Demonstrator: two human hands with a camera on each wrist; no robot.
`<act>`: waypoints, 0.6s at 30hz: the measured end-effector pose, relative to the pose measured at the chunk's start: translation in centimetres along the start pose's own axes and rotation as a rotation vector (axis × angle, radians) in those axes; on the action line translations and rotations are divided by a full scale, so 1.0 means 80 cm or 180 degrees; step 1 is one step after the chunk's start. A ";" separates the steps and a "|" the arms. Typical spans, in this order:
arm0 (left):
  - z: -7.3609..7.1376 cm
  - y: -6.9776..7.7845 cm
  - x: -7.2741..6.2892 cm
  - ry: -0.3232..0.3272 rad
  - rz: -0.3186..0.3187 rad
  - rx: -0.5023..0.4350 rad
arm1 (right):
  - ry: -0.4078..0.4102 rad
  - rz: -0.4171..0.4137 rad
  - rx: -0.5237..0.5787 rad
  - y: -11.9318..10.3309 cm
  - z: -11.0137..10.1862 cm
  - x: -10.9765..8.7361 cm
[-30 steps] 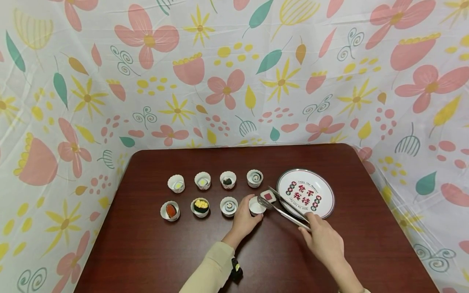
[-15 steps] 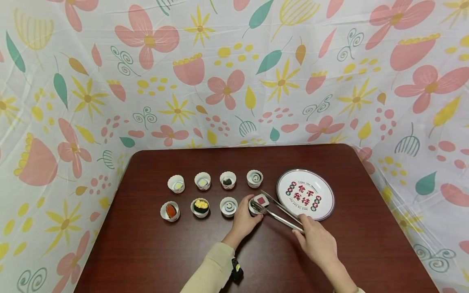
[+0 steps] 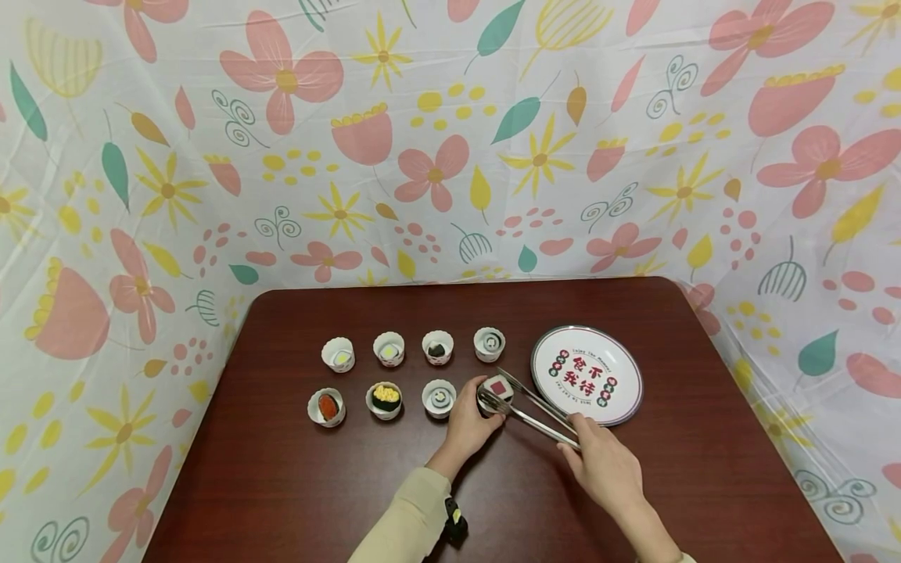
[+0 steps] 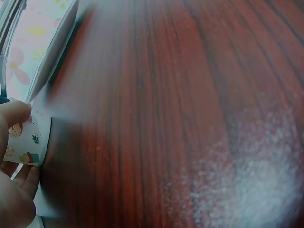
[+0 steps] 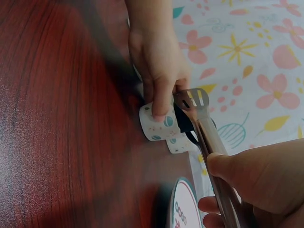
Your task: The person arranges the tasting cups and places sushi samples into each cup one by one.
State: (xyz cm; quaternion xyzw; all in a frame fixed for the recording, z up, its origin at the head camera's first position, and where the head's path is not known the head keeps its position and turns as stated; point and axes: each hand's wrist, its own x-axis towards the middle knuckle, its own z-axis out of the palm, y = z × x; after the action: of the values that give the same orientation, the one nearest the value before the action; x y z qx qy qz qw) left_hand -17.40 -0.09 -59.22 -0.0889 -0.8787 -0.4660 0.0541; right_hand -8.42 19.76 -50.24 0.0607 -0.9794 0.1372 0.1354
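My left hand (image 3: 470, 418) holds a small white paper cup (image 5: 154, 129) upright on the table, thumb and fingers round its side. The cup's printed wall also shows at the left edge of the left wrist view. With my right hand (image 3: 607, 463) I grip metal tongs (image 3: 543, 428) with slotted tips. Between the tips is a sushi roll piece (image 3: 499, 386), white with a red square centre and a dark wrap. It is at the mouth of the cup; how deep it sits is hidden.
Several similar cups stand in two rows to the left, including a cup (image 3: 439, 410) beside my left hand and a cup (image 3: 489, 356) behind it. They contain sushi pieces. A white oval plate (image 3: 626, 371) with red lettering lies right of the tongs. A patterned cloth (image 3: 450, 234) hangs behind the table.
The tongs and the sushi roll piece have moved left, from beside the plate to over the cup, and then slightly further left. My left hand has stayed on the cup.
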 end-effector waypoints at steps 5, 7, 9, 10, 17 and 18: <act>0.001 -0.001 0.000 0.0007 -0.0025 0.0018 | -0.0033 0.0009 0.0016 0.000 0.001 -0.002; 0.001 -0.002 0.000 0.0011 -0.0020 0.0021 | -0.0049 0.0022 0.0014 0.000 0.002 -0.002; 0.002 -0.002 0.000 0.0012 -0.0022 0.0014 | -0.0051 0.0034 0.0020 0.000 0.002 -0.003; 0.002 -0.002 0.000 0.0009 -0.0028 0.0012 | -0.0051 0.0039 0.0025 0.000 0.003 -0.003; 0.001 -0.001 0.000 -0.0001 -0.0081 -0.0004 | -0.0057 0.0074 0.0120 0.000 0.004 -0.002; 0.001 0.000 0.000 -0.0006 -0.0090 -0.0004 | -0.0058 0.0084 0.0135 0.000 0.004 -0.002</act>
State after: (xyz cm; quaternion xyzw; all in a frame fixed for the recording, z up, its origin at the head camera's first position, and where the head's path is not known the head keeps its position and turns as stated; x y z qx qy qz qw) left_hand -17.38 -0.05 -59.29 -0.0769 -0.8796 -0.4671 0.0466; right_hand -8.39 19.66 -50.59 0.0518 -0.9782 0.1591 0.1233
